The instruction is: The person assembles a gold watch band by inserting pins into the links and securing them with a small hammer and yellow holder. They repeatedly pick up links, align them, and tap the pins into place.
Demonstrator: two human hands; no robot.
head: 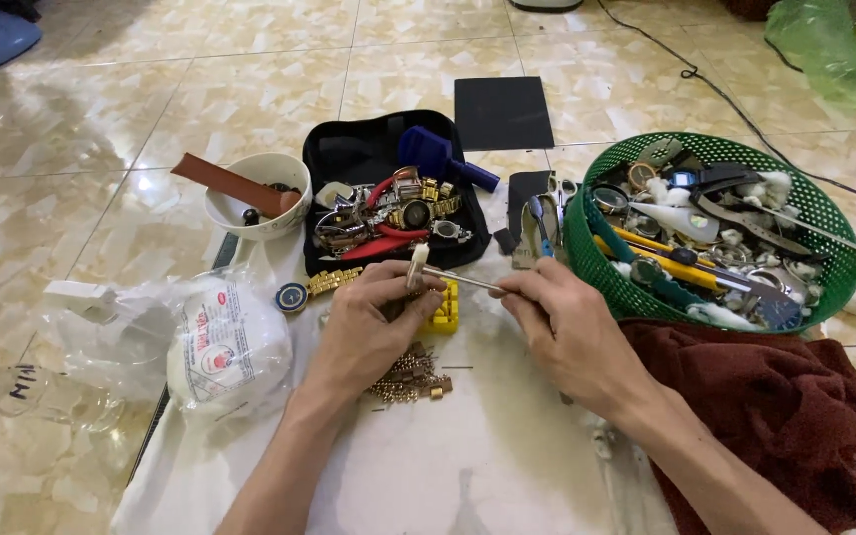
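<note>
My left hand (pixel 374 322) rests on a yellow watch-band holder block (pixel 444 309), pinching a gold metal watch band (pixel 332 281) against it. My right hand (pixel 557 322) grips the handle of a small hammer (pixel 426 271), whose white head sits just above my left fingers. A heap of loose gold band links (pixel 410 376) lies on the white cloth (pixel 468 456) just below my left hand.
A black open case (pixel 349 157) holds several watches. A white bowl (pixel 240 213) with a brown strap stands to its left. A green basket (pixel 824 233) full of tools sits on the right, above a dark red towel (pixel 765 406). A plastic bag (pixel 220 342) lies on the left.
</note>
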